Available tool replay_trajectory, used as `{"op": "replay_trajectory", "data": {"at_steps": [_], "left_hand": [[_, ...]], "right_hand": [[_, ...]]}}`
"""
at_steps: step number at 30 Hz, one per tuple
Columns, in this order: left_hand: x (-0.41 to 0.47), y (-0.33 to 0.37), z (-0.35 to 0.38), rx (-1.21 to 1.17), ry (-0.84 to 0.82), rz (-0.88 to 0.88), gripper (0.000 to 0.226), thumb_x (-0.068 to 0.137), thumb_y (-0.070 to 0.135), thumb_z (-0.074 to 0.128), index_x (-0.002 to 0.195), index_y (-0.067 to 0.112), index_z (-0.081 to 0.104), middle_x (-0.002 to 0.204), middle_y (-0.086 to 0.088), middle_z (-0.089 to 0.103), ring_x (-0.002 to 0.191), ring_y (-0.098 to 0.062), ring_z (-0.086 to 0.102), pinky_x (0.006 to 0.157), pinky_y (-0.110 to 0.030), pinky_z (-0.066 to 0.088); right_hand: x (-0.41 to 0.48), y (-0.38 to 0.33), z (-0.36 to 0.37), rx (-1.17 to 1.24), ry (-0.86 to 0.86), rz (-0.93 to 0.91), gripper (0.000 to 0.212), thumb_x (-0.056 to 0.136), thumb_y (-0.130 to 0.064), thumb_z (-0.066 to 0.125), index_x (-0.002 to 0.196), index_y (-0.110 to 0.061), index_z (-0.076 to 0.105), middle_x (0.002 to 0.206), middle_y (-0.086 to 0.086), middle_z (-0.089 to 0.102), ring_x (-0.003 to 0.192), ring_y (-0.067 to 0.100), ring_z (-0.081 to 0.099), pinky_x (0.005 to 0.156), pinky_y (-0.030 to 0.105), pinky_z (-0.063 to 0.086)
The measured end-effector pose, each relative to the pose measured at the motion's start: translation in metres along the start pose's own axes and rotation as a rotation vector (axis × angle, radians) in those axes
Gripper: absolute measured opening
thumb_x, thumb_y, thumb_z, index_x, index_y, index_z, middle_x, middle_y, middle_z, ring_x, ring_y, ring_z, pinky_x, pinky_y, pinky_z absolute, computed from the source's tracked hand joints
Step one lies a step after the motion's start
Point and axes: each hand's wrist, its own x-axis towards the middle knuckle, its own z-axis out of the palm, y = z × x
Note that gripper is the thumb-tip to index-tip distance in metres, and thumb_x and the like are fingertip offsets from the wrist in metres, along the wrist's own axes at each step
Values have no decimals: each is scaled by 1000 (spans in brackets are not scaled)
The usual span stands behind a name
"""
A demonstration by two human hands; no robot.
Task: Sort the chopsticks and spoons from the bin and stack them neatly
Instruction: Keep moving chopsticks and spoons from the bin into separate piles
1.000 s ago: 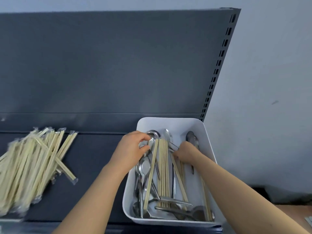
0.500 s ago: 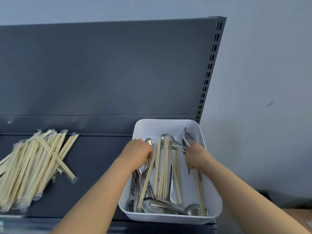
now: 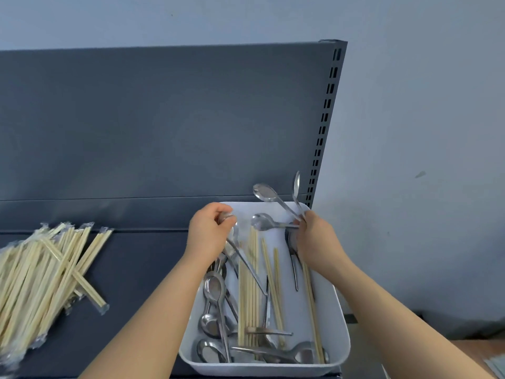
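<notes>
left arm (image 3: 153, 310): bare, stretched forward from lower left | left grip (image 3: 210, 231): knuckles up, fingers curled round a spoon (image 3: 246, 266) | right arm (image 3: 396, 318): bare, stretched forward from lower right | right grip (image 3: 314, 239): fingertips pinching a fan of spoons (image 3: 263, 192) | grips apart, roughly level

**What the view keeps back**

The wrapped chopstick pile (image 3: 41, 274) runs off the left edge, and its lower end smears into blur. The left hand (image 3: 209, 233) curls over the bowl of a spoon (image 3: 225, 216), showing only a sliver of it. The right hand (image 3: 317, 242) covers the handle ends of its spoons (image 3: 269, 196). The left forearm hides the near-left wall of the bin (image 3: 338, 337).
</notes>
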Motion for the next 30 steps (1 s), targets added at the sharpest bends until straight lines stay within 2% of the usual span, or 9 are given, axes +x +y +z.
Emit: {"op": "replay_trajectory", "data": {"at_steps": [2, 5, 8, 10, 15, 19, 23, 25, 30], "left_hand": [[0, 5, -4, -80, 52, -73, 16, 84, 13, 71, 99, 16, 67, 89, 4, 66, 79, -9, 61, 67, -16, 45], [-3, 5, -16, -137, 113, -150, 8, 83, 14, 71, 87, 7, 70, 81, -2, 66, 71, -14, 56, 63, -20, 44], [-7, -5, -39, -215, 157, -187, 5, 84, 14, 70, 81, 10, 70, 82, -7, 70, 77, -25, 64, 72, -37, 58], [-10, -14, -60, -273, 199, -209, 5, 86, 13, 67, 81, 12, 68, 85, -9, 70, 83, -30, 69, 70, -47, 60], [-22, -30, -121, -388, 291, -285, 7, 96, 12, 55, 97, 5, 58, 92, -14, 68, 71, -18, 73, 54, -29, 58], [-36, -57, -193, -384, 424, -293, 12, 96, 10, 55, 101, -1, 57, 88, -16, 68, 63, -17, 72, 49, -24, 54], [-55, -95, -279, -312, 508, -306, 5, 94, 10, 58, 89, 9, 59, 88, -15, 70, 69, -24, 72, 53, -31, 58], [-63, -117, -323, -305, 543, -356, 3, 92, 9, 59, 90, 10, 59, 90, -15, 71, 73, -25, 71, 56, -33, 58], [-82, -173, -433, -253, 553, -450, 21, 86, 1, 67, 102, 9, 57, 92, -13, 68, 75, -23, 69, 68, -36, 60]], "right_hand": [[1, -6, 1, 185, -33, -28, 22, 97, -6, 29, 88, -8, 49, 76, 8, 54, 60, 19, 42, 55, 29, 37], [-2, -24, 9, 377, -78, -21, 28, 98, -9, 27, 86, -12, 53, 66, 0, 48, 57, 17, 41, 54, 29, 35], [-9, -51, 24, 454, -130, -74, 28, 100, -8, 28, 94, -9, 55, 66, 1, 49, 56, 16, 42, 50, 23, 38], [-13, -71, 37, 491, -176, -108, 28, 101, -7, 28, 93, -10, 54, 67, 3, 47, 54, 15, 41, 47, 21, 37], [-26, -119, 76, 509, -278, -173, 27, 101, -6, 29, 96, -7, 55, 66, 4, 45, 51, 14, 37, 42, 18, 33], [-46, -166, 129, 504, -387, -226, 28, 101, -6, 29, 89, -12, 53, 66, 4, 44, 47, 13, 35, 40, 19, 30], [-76, -222, 193, 518, -492, -216, 28, 101, -6, 28, 91, -12, 53, 68, 4, 43, 50, 13, 34, 44, 21, 29], [-91, -250, 227, 514, -517, -213, 26, 101, -6, 28, 95, -7, 54, 68, 4, 43, 50, 12, 35, 44, 21, 30], [-134, -315, 320, 540, -594, -153, 25, 102, -6, 28, 102, -5, 53, 67, 4, 42, 50, 12, 36, 40, 18, 31]]}}
